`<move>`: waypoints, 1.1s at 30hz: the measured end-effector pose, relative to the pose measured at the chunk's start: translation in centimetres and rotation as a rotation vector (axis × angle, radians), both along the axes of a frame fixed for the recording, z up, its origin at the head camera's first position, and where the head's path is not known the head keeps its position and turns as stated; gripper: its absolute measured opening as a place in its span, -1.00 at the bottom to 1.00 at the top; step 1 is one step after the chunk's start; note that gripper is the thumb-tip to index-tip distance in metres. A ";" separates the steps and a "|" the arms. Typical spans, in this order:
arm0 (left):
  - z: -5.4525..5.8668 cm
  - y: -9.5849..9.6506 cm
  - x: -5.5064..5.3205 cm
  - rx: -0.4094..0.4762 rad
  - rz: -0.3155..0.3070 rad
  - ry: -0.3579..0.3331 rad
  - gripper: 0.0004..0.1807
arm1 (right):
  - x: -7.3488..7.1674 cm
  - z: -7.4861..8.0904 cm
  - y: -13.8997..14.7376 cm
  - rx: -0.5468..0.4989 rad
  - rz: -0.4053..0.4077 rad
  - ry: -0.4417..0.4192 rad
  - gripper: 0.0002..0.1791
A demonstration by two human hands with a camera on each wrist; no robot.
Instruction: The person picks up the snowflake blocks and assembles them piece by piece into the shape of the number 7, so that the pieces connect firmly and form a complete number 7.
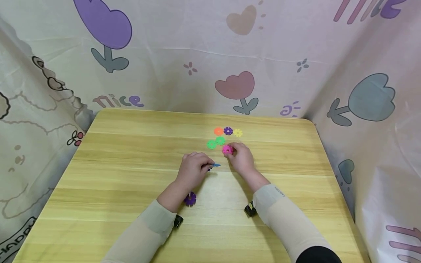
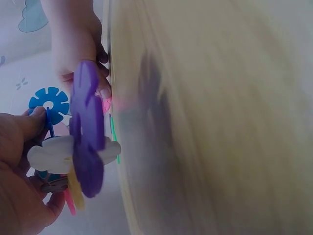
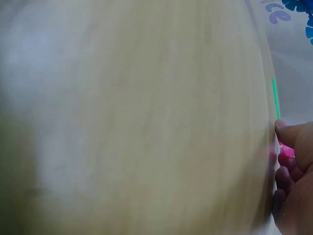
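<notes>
Between the thumb and fingers of the left hand (image 1: 194,168), a cluster of joined discs (image 2: 89,161) is held, thumb on a blue one. Ahead and to its right, the right hand (image 1: 242,159) pinches a pink disc (image 1: 225,150). Just beyond that hand's fingertips, two green discs (image 1: 209,145) lie on the desk (image 1: 131,182); farther ahead, orange (image 1: 216,131), purple (image 1: 226,131) and yellow discs (image 1: 240,133).
</notes>
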State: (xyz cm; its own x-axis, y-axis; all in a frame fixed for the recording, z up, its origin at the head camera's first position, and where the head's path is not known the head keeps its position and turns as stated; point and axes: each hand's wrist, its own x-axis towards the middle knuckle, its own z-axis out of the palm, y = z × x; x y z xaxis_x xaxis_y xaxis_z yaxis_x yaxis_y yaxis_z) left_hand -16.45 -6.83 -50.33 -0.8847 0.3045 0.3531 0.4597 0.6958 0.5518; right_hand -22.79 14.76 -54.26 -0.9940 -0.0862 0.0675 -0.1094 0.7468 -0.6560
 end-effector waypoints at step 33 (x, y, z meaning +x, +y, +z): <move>0.2 0.0 -0.4 -0.070 -0.004 -0.030 -0.93 | 3.1 0.4 2.6 -0.184 0.011 0.227 -0.93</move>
State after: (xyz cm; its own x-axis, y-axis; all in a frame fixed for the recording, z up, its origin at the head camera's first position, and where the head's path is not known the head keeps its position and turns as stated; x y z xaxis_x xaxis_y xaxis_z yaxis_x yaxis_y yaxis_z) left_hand -16.81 -6.82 -50.15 -0.8932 0.3311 0.3043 0.4467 0.7315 0.5151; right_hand -19.69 17.34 -53.90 -0.9508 -0.0622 0.3034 -0.2759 0.6154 -0.7384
